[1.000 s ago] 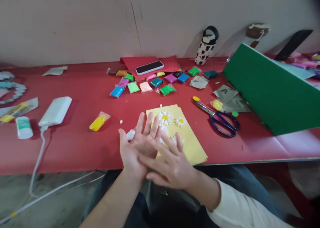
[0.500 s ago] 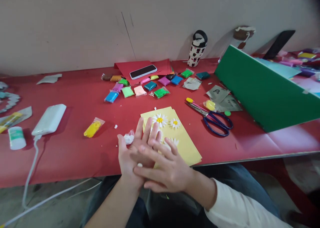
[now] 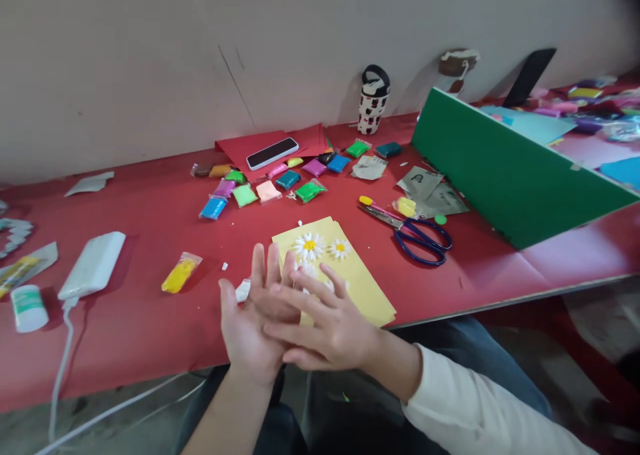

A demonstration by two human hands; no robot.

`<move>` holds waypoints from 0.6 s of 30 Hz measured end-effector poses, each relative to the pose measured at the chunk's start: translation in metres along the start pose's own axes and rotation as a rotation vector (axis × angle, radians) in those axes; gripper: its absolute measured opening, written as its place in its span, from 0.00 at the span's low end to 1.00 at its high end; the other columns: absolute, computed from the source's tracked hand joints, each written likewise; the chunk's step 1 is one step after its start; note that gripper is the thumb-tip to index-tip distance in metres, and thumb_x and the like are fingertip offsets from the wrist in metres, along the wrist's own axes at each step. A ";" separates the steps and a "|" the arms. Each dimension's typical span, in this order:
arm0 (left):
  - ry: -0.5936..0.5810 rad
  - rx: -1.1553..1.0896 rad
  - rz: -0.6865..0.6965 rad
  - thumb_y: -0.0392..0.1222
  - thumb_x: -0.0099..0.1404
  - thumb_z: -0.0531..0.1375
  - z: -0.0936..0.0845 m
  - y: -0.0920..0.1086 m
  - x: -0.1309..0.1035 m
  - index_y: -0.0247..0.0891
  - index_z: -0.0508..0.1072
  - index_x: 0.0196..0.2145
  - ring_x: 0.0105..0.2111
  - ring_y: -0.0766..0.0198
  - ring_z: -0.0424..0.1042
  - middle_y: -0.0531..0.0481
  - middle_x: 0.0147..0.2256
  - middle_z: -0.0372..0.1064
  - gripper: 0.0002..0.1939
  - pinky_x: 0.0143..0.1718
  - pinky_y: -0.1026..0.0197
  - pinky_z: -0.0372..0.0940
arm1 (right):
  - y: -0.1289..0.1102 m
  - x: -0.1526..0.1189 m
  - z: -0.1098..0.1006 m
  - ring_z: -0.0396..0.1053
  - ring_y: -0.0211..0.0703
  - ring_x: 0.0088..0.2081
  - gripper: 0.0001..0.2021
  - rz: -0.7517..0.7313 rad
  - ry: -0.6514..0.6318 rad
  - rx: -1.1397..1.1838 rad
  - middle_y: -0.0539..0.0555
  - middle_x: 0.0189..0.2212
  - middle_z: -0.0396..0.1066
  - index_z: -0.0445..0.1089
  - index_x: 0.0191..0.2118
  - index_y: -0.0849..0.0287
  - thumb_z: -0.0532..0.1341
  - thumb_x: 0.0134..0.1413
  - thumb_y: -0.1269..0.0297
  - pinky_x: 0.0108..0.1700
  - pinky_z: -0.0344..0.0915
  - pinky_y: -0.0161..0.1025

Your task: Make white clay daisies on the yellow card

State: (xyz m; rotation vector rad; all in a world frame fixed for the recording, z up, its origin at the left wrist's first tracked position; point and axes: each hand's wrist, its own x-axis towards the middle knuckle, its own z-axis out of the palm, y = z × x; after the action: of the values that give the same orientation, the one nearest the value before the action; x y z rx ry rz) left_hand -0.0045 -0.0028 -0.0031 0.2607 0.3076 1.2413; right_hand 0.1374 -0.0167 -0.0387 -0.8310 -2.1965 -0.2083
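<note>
My left hand (image 3: 250, 338) is held palm up with its fingers stretched out, above the table's front edge. Across its palm lies my right hand (image 3: 333, 332), fingers extended and slightly spread, its fingertips covering the middle of the palm. Whatever lies between the two is hidden. Just beyond the hands, a yellow sheet of paper (image 3: 367, 295) carries white-petalled daisies, among them a large daisy (image 3: 309, 246) and a smaller daisy (image 3: 341, 248); others are partly covered by my fingers. A white packet (image 3: 243, 290) shows beside my left fingers.
Scissors (image 3: 420, 238) lie right of the paper, near a propped green board (image 3: 505, 168). Several coloured clay packets (image 3: 287, 179) and a phone (image 3: 273, 154) are farther back. Leftward are a yellow clay packet (image 3: 181, 274), a cabled power bank (image 3: 95, 265) and a white tub (image 3: 30, 308).
A small white piece seen on my left palm is now out of sight, with my right fingers shifted slightly over the palm. The whole view has turned a little.
</note>
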 end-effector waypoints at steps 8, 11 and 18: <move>0.006 0.023 -0.021 0.62 0.70 0.40 -0.003 -0.002 -0.003 0.56 0.64 0.59 0.59 0.63 0.64 0.63 0.57 0.66 0.27 0.63 0.57 0.55 | 0.002 0.003 -0.002 0.46 0.45 0.68 0.20 -0.043 -0.016 -0.011 0.44 0.61 0.63 0.67 0.55 0.38 0.50 0.62 0.43 0.69 0.31 0.52; 0.044 0.029 -0.015 0.63 0.70 0.40 -0.002 -0.004 -0.002 0.55 0.65 0.59 0.61 0.62 0.61 0.63 0.57 0.66 0.28 0.66 0.54 0.49 | 0.000 0.002 -0.002 0.43 0.47 0.69 0.26 -0.021 -0.024 -0.032 0.47 0.64 0.59 0.64 0.59 0.43 0.49 0.61 0.40 0.69 0.28 0.52; 0.078 0.069 -0.014 0.65 0.69 0.40 0.001 -0.006 -0.002 0.53 0.69 0.56 0.65 0.59 0.53 0.62 0.60 0.63 0.30 0.68 0.51 0.43 | -0.008 0.002 -0.007 0.43 0.47 0.69 0.26 0.101 -0.020 -0.073 0.46 0.64 0.59 0.65 0.58 0.43 0.50 0.60 0.40 0.70 0.27 0.53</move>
State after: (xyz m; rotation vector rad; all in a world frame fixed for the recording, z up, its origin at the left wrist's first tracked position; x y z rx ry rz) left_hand 0.0009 -0.0066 -0.0037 0.2690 0.4190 1.2307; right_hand 0.1353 -0.0246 -0.0319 -0.9861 -2.1701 -0.2315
